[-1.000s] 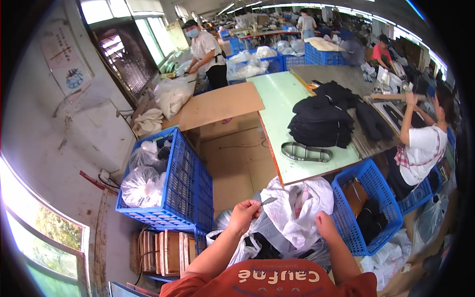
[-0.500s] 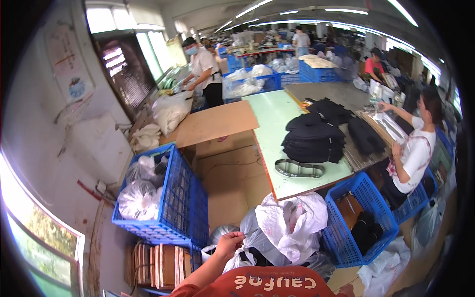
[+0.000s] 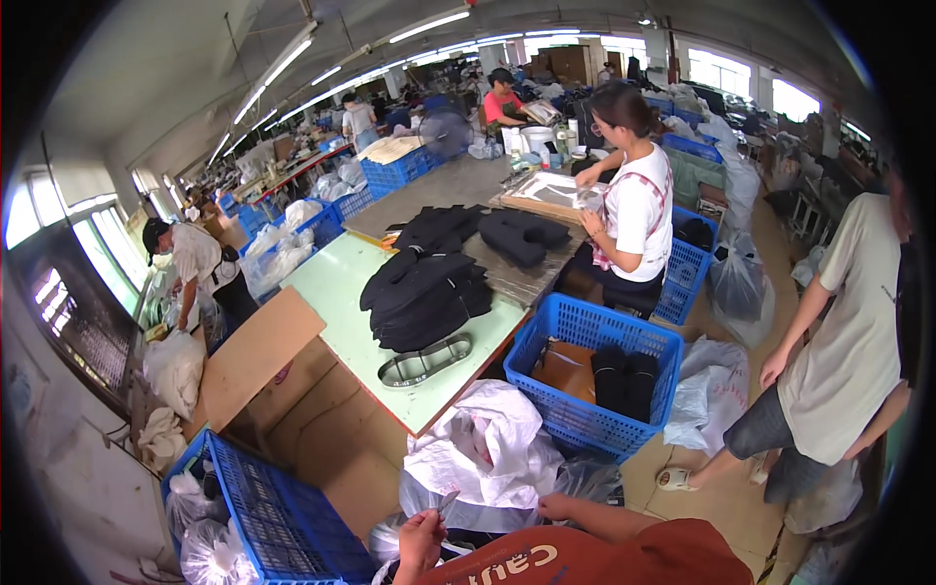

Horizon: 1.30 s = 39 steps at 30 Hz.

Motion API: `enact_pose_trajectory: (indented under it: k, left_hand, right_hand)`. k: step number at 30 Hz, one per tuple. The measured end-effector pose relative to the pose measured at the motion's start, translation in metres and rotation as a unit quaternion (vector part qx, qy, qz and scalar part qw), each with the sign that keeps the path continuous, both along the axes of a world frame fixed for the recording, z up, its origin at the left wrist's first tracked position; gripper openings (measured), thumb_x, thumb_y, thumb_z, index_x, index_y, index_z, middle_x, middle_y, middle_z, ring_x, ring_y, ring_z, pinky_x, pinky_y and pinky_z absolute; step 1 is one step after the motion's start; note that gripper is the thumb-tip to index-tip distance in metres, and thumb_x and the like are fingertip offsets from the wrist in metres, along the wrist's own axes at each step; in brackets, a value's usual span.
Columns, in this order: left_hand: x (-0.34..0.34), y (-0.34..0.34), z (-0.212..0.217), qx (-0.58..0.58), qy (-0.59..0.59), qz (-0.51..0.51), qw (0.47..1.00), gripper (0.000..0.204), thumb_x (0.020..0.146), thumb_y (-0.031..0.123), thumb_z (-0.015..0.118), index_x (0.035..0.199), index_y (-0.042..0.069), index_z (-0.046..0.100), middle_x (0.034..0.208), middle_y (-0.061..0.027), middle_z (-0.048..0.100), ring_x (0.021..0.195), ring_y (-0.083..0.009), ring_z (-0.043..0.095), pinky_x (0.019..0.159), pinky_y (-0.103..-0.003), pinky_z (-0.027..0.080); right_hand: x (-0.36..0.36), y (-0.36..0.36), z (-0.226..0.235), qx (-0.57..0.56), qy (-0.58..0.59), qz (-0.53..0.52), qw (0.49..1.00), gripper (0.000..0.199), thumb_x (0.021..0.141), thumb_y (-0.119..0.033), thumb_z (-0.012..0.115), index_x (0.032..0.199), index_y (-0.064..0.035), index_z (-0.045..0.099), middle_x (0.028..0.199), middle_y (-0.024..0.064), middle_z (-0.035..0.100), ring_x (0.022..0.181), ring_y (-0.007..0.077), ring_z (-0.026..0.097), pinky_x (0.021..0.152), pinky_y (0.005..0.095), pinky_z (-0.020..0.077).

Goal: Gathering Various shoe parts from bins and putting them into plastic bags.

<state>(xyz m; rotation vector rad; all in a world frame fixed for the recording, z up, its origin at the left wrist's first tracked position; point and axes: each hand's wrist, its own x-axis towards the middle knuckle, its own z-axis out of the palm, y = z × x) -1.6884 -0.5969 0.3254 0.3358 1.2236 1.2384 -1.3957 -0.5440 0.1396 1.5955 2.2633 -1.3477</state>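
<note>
From where I stand, the small grey pointed piece is up in the air at the left hand, its tip angled away from the person, low in front of the white sack. The left fingers are pinched together on its near end (a thin thing, hard to make out more closely). The right hand is by the clear plastic bag, its fingers curled; I can't tell how tightly, or whether anything is in them. The sack lies crumpled with its mouth facing up, just below the near corner of a pale green surface. On that surface, close to the corner, lies a sole-shaped metal frame, and just behind it a stack of black pieces, with another black bundle farther right. Beside the sack, a blue basket holds black and brown things. Over to the left there's a blue crate with plastic bags in it. Beyond the basket, a co-worker in a white top is bent over a board, and another person stands at the far right.
</note>
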Motion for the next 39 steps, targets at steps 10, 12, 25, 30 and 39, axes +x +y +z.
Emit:
enact_pose_trajectory:
  k: [10, 12, 25, 30, 39]
  left_hand:
    - [0.005, 0.006, -0.001, -0.030, 0.038, -0.010, 0.999, 0.010, 0.083, 0.008, 0.055, 0.084, -0.001, 0.056, 0.068, -0.0054, 0.056, 0.054, -0.0120, 0.051, 0.050, -0.023, 0.043]
    - [0.007, 0.007, 0.021, -0.001, 0.126, -0.045, 0.991, 0.012, 0.084, 0.010, 0.056, 0.082, -0.002, 0.057, 0.066, -0.0047, 0.055, 0.054, -0.0104, 0.050, 0.050, -0.021, 0.040]
    - [-0.224, 0.143, 0.227, 0.285, 0.229, 0.487, 0.793, 0.021, 0.078, 0.009, 0.053, 0.058, 0.010, 0.045, 0.053, 0.0031, 0.042, 0.043, -0.0060, 0.034, 0.040, -0.022, 0.026]
    - [-0.155, 0.146, 0.214, 0.316, 0.311, 0.233, 0.865, 0.008, 0.080, 0.009, 0.056, 0.073, 0.006, 0.057, 0.061, 0.0046, 0.047, 0.052, -0.0046, 0.039, 0.048, -0.019, 0.030]
    - [0.040, 0.139, 0.125, 0.290, 0.121, -0.023, 0.949, 0.011, 0.080, 0.009, 0.062, 0.087, 0.001, 0.061, 0.074, -0.0007, 0.059, 0.063, -0.0070, 0.049, 0.061, -0.020, 0.041]
  right_hand:
    - [0.128, -0.042, -0.077, 0.040, -0.261, 0.079, 0.961, 0.027, 0.072, -0.029, 0.052, 0.078, -0.0077, 0.067, 0.078, 0.0125, 0.064, 0.073, 0.0310, 0.061, 0.067, 0.0404, 0.0481]
    - [0.122, -0.027, -0.056, -0.001, -0.255, 0.196, 0.947, 0.024, 0.070, -0.027, 0.055, 0.077, -0.0066, 0.066, 0.078, 0.0127, 0.064, 0.069, 0.0307, 0.061, 0.064, 0.0401, 0.0487]
    - [-0.014, -0.003, 0.177, 0.103, 0.129, 0.021, 0.986, 0.023, 0.075, -0.018, 0.060, 0.091, -0.0016, 0.058, 0.083, 0.0141, 0.060, 0.075, 0.0261, 0.059, 0.066, 0.0345, 0.0464]
    - [0.005, -0.018, 0.144, -0.006, 0.112, 0.060, 0.992, 0.027, 0.078, -0.020, 0.059, 0.096, -0.0011, 0.058, 0.084, 0.0159, 0.061, 0.078, 0.0261, 0.060, 0.069, 0.0340, 0.0459]
    - [-0.042, 0.023, 0.302, 0.340, 0.311, -0.046, 0.886, 0.039, 0.079, -0.009, 0.052, 0.118, -0.0090, 0.050, 0.084, 0.0114, 0.059, 0.077, 0.0275, 0.057, 0.069, 0.0349, 0.0447]
